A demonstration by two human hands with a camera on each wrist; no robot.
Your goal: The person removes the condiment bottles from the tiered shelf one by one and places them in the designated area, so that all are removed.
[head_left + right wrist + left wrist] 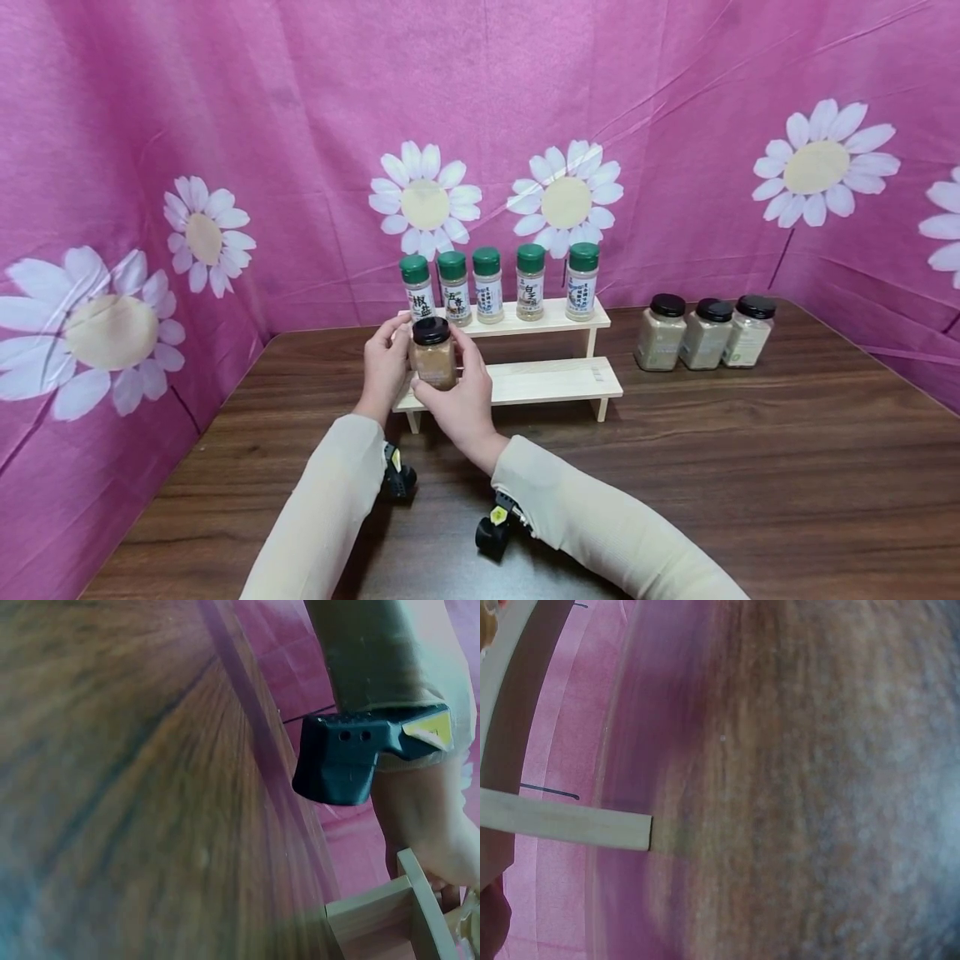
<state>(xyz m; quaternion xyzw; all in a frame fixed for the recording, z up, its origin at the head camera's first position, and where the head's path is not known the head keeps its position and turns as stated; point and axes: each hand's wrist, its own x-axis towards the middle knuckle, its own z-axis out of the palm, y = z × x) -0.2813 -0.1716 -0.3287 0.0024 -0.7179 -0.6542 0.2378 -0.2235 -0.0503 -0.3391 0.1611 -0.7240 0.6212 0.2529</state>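
Note:
In the head view a square jar of tan spice (433, 365) with a black lid stands upright at the left end of the wooden rack's lower step (551, 382). My right hand (463, 408) grips it from the front and right, thumb across the front. On its left side, my left hand (386, 367) holds it with bent fingers. Whether the jar's base touches the board is hidden by the right hand. The left wrist view catches a rack leg (570, 819) and a bit of a finger (491, 922). My left hand (427, 825) also appears in the right wrist view.
Several green-capped spice bottles (530, 283) line the rack's upper step (555, 315). Three black-lidded jars (705, 335) stand together on the brown table (675, 467) to the right. A pink flowered curtain (315, 125) hangs behind and at the sides.

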